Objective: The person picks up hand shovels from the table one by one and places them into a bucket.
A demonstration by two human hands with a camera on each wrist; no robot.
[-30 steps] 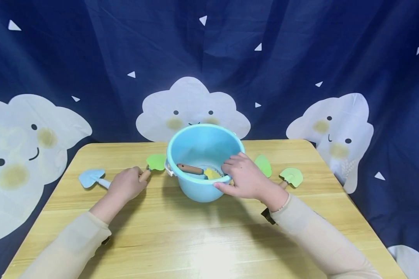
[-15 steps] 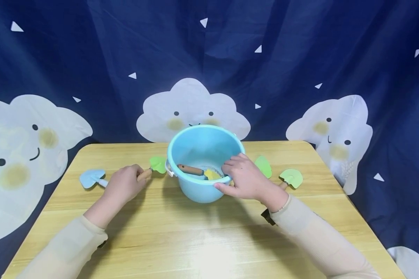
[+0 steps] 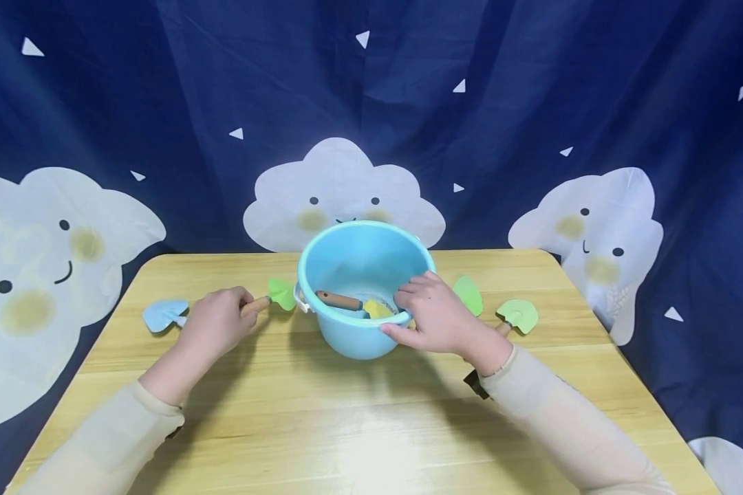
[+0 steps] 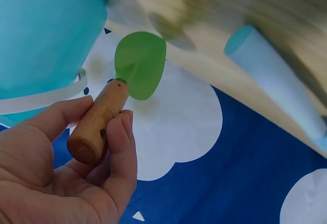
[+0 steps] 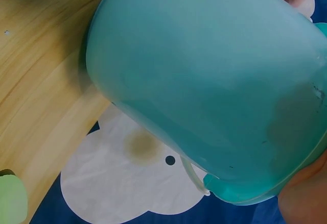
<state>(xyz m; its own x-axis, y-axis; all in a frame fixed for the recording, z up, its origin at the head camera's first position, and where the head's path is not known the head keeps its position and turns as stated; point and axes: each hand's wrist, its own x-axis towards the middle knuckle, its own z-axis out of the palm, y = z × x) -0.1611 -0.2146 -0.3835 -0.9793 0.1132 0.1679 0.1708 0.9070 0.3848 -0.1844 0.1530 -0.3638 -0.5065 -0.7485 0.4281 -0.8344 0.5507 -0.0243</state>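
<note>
Green, probably light and stiff, the shovel (image 4: 137, 66) is offering its handle (image 4: 97, 124) for holding, the left hand (image 3: 214, 321) pinching it, the right hand (image 3: 438, 313) gripping the bucket (image 3: 353, 338)

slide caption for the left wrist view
Left hand holding a green shovel by its wooden handle beside a blue bucket.

Light-blue bucket (image 5: 204, 89) partly outside both wrist views

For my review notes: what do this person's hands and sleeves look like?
The left hand and right hand are bare: no gloves or rings show. The left sleeve and right sleeve are long and pale beige. A dark piece shows beneath the right sleeve, a dark bit beneath the left.
</note>
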